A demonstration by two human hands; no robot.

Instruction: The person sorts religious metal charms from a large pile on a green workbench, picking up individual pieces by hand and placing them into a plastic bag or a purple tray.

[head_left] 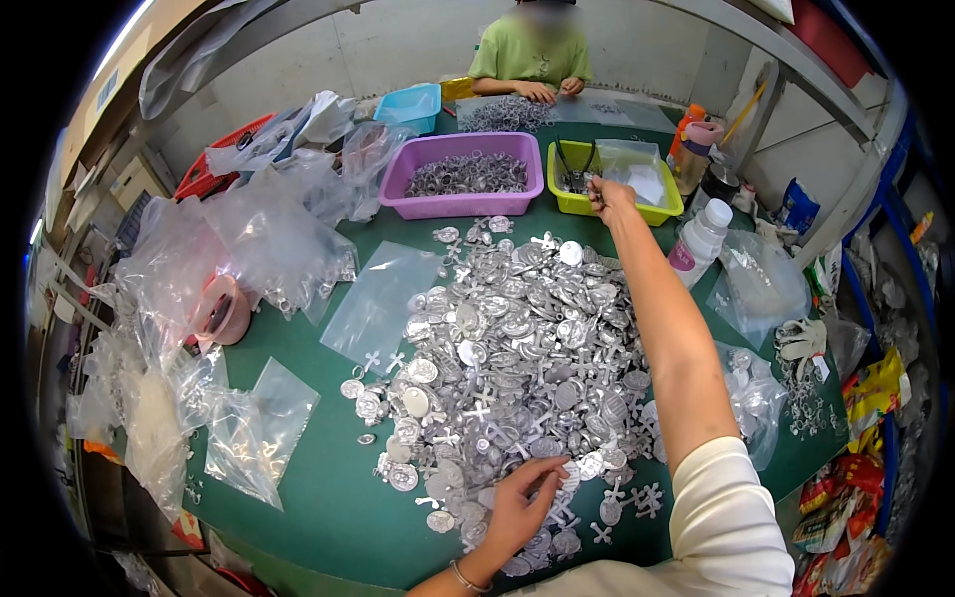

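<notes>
A large heap of silver-coloured medals and small crosses [527, 328] covers the middle of the green table. At its near edge my left hand [522, 507] rests on the medals, thumb and forefinger apart and nothing visible between them. My right arm reaches across the heap's right side. My right hand [610, 197] is over the near rim of a yellow-green basin [657, 212], fingers closed; what they hold, if anything, is too small to make out. Beside those fingers, a black-handled tool like pliers [563, 157] stands in the basin, along with a clear plastic bag [634, 164].
A purple basin [460, 206] of metal rings stands left of the yellow-green one. Plastic bags [269, 219] crowd the left side around a pink cup [223, 310]. A white bottle [702, 239] stands at right. Across the table, a person [532, 60] sits behind a ring pile [505, 114].
</notes>
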